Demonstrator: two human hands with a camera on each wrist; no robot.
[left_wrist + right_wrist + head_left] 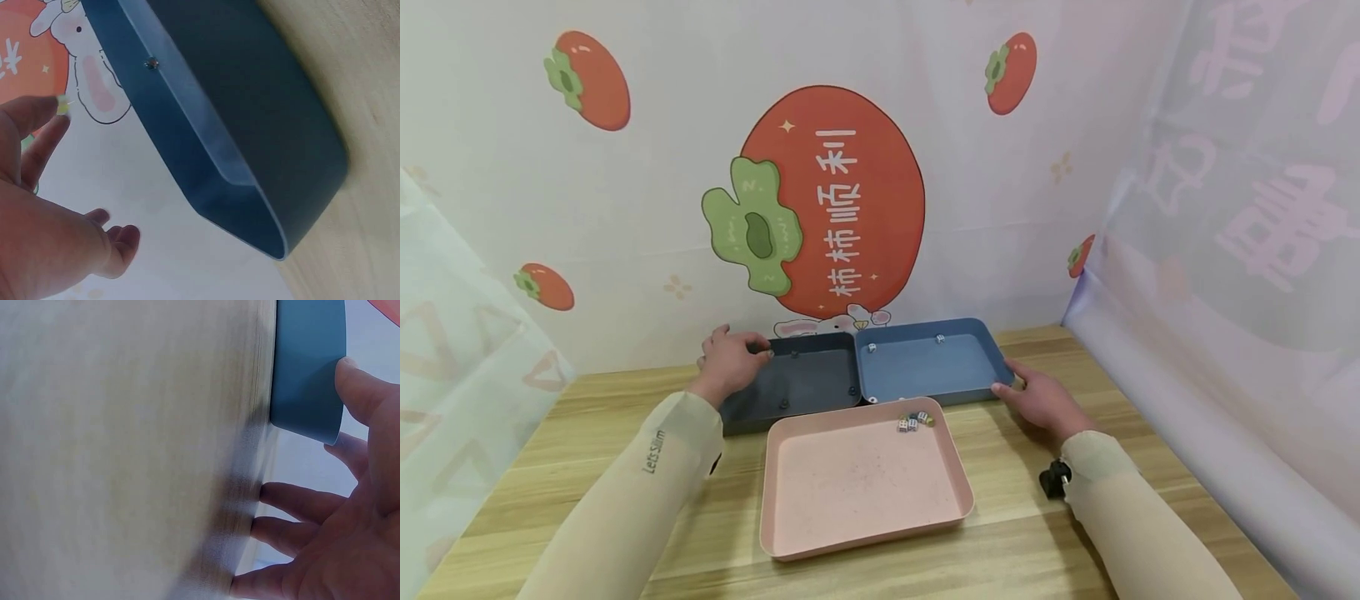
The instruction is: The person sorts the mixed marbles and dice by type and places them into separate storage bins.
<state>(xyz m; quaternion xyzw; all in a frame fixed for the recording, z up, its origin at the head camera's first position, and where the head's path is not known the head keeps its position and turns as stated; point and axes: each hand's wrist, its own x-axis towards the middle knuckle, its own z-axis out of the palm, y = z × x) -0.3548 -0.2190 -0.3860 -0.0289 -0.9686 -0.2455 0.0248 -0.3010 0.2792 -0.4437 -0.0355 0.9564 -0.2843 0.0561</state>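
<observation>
Over the left part of the dark tray, my left hand pinches a small yellowish die between thumb and fingertip. Its other fingers are spread apart. Several small dark dice lie in that tray. My right hand touches the right front corner of the blue tray, thumb at the rim and index fingertip by the corner; its other fingers extend toward the table. Some white dice lie in the blue tray.
In front of both trays stands a pink tray, with a cluster of white and yellowish dice in its far right corner. All stand on a wooden table. A printed cloth hangs behind, with more cloth at both sides.
</observation>
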